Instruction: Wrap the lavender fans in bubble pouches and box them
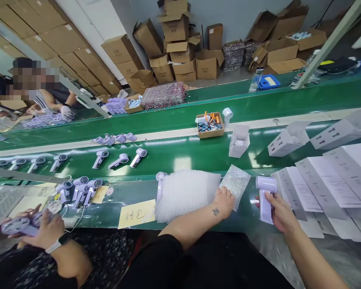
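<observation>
A lavender handheld fan (266, 200) is in my right hand (278, 210), upright just left of a row of open white boxes (333, 176); my thumb and fingers are closed around its handle, the round head uppermost. My left hand (224, 202) lies to the left of it, fingers together and curled over the lower-left edge of a clear bubble-wrap pouch (238, 180). The thumb is hidden, so I cannot tell whether I am pinching the pouch. Beside that hand is a thick stack of bubble-wrap pouches (188, 192), with a yellow handwritten paper (136, 214) near its left side. Farther left, a co-worker's hands (46, 230) hold another fan, near a cluster of fans (80, 190) on the worktable. Beyond the worktable runs a green conveyor belt (168, 146), carrying more fans and an open white carton (237, 146). Brown cardboard boxes (177, 64) are piled against the far wall.
</observation>
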`<state>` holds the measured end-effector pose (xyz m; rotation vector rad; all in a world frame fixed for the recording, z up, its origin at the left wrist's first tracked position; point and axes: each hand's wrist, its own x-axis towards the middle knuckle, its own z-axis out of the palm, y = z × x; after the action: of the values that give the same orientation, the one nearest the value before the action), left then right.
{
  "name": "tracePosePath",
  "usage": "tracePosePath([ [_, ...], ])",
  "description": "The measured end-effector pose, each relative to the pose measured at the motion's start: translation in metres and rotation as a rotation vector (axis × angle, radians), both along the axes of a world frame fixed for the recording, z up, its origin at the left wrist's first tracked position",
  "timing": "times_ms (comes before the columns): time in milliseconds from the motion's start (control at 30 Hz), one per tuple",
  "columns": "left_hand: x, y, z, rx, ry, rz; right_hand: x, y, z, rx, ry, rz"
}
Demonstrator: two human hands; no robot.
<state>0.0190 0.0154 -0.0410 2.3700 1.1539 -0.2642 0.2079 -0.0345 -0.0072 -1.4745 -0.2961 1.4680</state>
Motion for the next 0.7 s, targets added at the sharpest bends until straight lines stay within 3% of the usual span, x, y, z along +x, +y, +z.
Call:
tracePosePath([
  [67, 0.002, 0.008, -0.011, -0.012, 0.125, -0.041, 0.02, -0.02, 0.005, -0.017, 0.002, 0.055],
  [133, 0.005, 0.016, -0.016, -0.067, 0.125, -0.029, 0.028, -0.039, 0.01, -0.029, 0.056, 0.113],
  [267, 0.012, 0.026, -0.01, -0.085, 0.037, 0.028, 0.018, -0.06, 0.016, -0.112, 0.331, 0.253],
  [433, 0.017, 0.019, 0.004, -0.18, -0.302, 0.149, 0.001, -0.043, 0.012, -0.08, 0.516, 0.31],
  [533, 0.018, 0.012, 0.009, -0.224, -0.432, 0.39, 0.003, -0.03, 0.009, -0.091, 0.452, 0.342],
  [600, 0.017, 0.005, 0.015, -0.171, -0.53, 0.547, 0.005, -0.028, 0.007, -0.106, 0.391, 0.378],
  [633, 0.016, 0.0, 0.018, -0.106, -0.579, 0.553, 0.006, -0.029, 0.007, -0.114, 0.368, 0.391],
  [700, 0.012, -0.011, 0.027, 0.073, -0.639, 0.419, 0.005, -0.032, 0.007, -0.116, 0.353, 0.393],
])
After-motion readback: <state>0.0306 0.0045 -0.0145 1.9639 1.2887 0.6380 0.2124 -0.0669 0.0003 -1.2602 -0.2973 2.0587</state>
